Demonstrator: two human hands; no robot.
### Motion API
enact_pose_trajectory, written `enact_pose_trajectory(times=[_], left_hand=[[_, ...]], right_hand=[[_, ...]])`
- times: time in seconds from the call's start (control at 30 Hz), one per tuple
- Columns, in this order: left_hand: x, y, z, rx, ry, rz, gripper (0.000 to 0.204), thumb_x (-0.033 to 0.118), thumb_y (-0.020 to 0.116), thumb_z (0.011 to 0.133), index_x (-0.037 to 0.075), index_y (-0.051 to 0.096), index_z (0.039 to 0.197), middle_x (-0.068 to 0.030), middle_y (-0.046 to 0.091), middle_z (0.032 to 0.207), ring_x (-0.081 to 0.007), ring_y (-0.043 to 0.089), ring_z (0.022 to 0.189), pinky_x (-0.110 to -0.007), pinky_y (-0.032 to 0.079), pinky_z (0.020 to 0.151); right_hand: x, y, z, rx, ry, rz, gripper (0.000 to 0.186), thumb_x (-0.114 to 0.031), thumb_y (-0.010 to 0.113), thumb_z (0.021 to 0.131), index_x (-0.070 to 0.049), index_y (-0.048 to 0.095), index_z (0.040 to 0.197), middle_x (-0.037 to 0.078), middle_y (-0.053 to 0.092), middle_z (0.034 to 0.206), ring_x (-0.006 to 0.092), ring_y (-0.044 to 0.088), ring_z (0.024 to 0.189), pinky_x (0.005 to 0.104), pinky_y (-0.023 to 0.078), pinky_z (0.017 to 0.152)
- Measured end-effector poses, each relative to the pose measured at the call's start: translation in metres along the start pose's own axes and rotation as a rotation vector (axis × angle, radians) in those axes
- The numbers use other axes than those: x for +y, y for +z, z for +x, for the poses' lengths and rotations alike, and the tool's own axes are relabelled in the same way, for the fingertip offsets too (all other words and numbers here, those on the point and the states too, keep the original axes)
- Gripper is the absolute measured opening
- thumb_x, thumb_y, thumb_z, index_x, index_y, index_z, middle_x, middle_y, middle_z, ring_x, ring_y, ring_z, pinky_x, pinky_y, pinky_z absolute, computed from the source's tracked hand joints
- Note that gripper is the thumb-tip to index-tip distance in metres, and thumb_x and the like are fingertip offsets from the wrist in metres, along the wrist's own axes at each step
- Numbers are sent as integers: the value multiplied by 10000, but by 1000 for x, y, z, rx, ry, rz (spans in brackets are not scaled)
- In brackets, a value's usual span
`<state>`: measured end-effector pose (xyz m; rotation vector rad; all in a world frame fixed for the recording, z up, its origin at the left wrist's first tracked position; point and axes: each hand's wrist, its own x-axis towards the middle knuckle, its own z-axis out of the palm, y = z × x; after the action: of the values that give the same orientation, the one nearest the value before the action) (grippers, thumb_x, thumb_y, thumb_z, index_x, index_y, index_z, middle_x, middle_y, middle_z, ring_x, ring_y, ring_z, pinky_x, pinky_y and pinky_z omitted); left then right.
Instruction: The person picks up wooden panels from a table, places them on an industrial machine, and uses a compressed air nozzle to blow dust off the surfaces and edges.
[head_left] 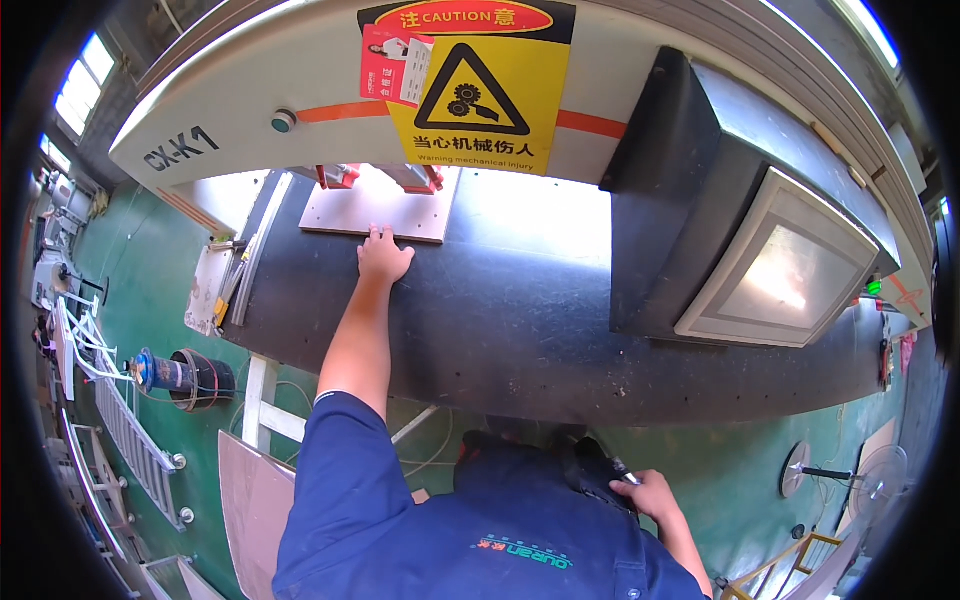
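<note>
The navy shirt (480, 530) fills the foreground, its chest print upside down in green lettering with a touch of orange. Above stands a pale machine beam (330, 85) with dark characters at its left end. It carries a yellow warning label (490, 120): a red oval on a black band, a black triangle with gears and a hand, and two lines of script. A small red card (397, 65) overlaps its upper left.

The pale board (365, 208) lies on the dark, scuffed bench (480, 300), partly under red clamps (425, 178). The left hand (383, 258) rests on its near edge, fingers extended, thumb apart. The right hand (652, 493), low by the shirt, has its fingers closed on a small dark-and-silver object (622, 468) whose kind I cannot tell.

A control screen (785, 270) glares at right. Beyond the bench spreads a green floor (150, 300), with a blue canister (160, 372) at left.
</note>
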<state>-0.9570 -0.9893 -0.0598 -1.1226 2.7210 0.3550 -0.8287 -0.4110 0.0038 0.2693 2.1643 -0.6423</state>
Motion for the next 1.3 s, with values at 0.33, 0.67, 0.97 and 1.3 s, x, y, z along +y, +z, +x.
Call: enact_pose_trajectory(times=[0.33,0.67,0.97,1.3], left_hand=[[-4,-57,-49,628,225,-907,548,145,633,829,-5,431,1316,-165,507,1255,-262,565,1065,-383,470,879],[10,-171,-83,1135,525,-411,626,90,618,846,96,389,1429,-168,488,1177,-256,551,938,-352,487,802],[1,-177,-78,1061,449,-395,667,48,613,819,82,388,1445,-113,542,1019,-214,525,809,-307,466,741],[30,-132,-109,809,360,-613,530,74,626,834,-12,416,1313,-163,549,1130,-218,585,832,-336,488,743]], right_hand=[[-24,9,19,-75,-195,6,396,-357,741,761,23,633,736,126,616,621,213,570,577,354,452,597],[-54,16,20,-112,-370,-45,404,-389,729,765,5,642,752,147,630,668,263,611,632,371,468,632],[-46,10,22,-103,-313,-1,417,-418,714,764,-11,686,854,170,671,767,317,652,742,375,493,713],[-29,-11,21,-88,-311,-12,420,-417,706,776,-2,679,833,169,666,755,311,648,722,381,491,699]])
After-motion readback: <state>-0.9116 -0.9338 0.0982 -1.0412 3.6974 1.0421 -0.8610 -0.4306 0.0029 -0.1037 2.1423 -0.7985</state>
